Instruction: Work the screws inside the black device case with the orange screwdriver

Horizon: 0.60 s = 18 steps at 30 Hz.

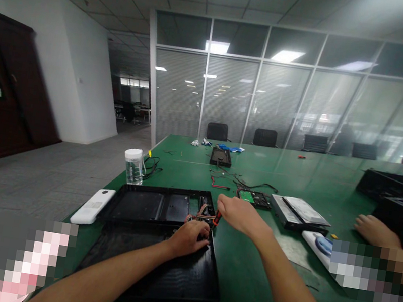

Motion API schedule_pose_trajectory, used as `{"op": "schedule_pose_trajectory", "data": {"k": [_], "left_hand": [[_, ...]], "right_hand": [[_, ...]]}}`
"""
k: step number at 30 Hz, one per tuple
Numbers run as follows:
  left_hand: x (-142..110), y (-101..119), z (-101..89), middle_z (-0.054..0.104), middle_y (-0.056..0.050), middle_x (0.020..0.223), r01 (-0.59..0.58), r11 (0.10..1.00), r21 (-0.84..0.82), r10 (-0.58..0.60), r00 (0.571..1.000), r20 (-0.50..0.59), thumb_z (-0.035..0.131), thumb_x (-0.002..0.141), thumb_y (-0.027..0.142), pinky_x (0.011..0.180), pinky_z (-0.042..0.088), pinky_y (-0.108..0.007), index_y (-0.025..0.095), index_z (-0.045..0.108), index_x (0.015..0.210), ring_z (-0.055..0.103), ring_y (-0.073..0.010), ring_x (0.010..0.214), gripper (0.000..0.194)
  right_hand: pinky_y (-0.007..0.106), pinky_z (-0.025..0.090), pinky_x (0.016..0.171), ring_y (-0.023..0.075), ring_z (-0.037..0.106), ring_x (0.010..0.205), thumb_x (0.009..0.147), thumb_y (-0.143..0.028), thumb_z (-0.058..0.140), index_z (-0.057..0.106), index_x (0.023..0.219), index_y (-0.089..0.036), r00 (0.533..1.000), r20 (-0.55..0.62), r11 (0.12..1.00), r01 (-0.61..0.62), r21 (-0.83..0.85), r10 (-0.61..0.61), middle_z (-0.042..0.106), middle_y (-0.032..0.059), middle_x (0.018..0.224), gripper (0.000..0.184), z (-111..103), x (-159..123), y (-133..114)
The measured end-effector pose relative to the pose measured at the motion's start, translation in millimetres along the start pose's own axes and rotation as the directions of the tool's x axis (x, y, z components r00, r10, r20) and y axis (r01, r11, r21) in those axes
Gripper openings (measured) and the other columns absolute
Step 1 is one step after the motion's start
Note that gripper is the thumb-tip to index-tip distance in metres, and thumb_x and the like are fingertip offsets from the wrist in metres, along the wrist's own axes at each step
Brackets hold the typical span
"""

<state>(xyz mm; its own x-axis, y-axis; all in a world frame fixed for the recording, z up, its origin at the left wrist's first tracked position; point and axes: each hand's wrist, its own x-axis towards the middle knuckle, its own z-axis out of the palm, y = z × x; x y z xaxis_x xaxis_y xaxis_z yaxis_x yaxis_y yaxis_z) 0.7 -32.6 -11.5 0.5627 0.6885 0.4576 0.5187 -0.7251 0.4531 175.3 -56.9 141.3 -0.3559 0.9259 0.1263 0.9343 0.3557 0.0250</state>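
Note:
A black plastic case lies opened in two halves on the green table, the far half (141,204) behind the near half (174,274). Thin multicoloured wires (197,215) run at the right end where the halves meet. My right hand (233,212) is closed around a red-and-black screwdriver (217,218), held upright with its tip down by that right end. Close to the tip, my left hand (191,237) rests over the near half with fingers curled together. Whatever its fingertips grip is hidden.
A clear bottle (133,167) and a white power bank-like block (93,206) stand left. To the right are a green circuit board (248,196), a silver-and-black drive unit (301,212) and another person's hand (376,230) beside black cases. A small black box (221,157) lies farther back.

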Motion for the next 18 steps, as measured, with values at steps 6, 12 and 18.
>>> {"op": "schedule_pose_trajectory", "data": {"k": [6,12,18], "left_hand": [[0.2,0.9,-0.1,0.062,-0.002,0.087,0.02,1.0,-0.014,-0.02,1.0,0.017,0.065,0.073,0.02,0.079,0.043,-0.03,0.017,0.052,0.091,0.058,-0.0166,0.082,0.022],[-0.5,0.4,0.1,0.062,-0.003,0.087,-0.021,1.0,0.0,0.021,1.0,-0.014,0.066,0.072,0.019,0.08,0.043,-0.03,0.016,0.052,0.092,0.058,-0.0169,0.083,0.024],[-1.2,3.9,-2.3,0.062,-0.003,0.085,-0.013,1.0,0.025,0.013,1.0,-0.016,0.065,0.072,0.019,0.08,0.042,-0.03,0.015,0.053,0.093,0.057,-0.018,0.083,0.025]], "right_hand": [[0.033,0.038,0.067,0.0263,0.062,0.083,0.09,-0.041,0.025,0.056,0.1,-0.015,1.0,-0.019,1.0,-0.02,0.005,0.02,0.066,0.014,0.091,0.041,1.3,0.1,-0.2],[0.028,0.036,0.063,0.0237,0.062,0.079,0.088,-0.049,0.03,0.055,0.095,-0.017,1.0,-0.022,0.999,0.023,0.036,-0.022,0.066,0.0112,0.088,0.041,1.8,-4.9,-4.5],[0.027,0.035,0.059,0.0214,0.061,0.068,0.089,-0.044,0.03,0.052,0.088,-0.018,0.981,-0.194,0.998,0.036,0.06,-0.023,0.064,0.0073,0.071,0.034,15.6,-15.5,-11.9]]}}
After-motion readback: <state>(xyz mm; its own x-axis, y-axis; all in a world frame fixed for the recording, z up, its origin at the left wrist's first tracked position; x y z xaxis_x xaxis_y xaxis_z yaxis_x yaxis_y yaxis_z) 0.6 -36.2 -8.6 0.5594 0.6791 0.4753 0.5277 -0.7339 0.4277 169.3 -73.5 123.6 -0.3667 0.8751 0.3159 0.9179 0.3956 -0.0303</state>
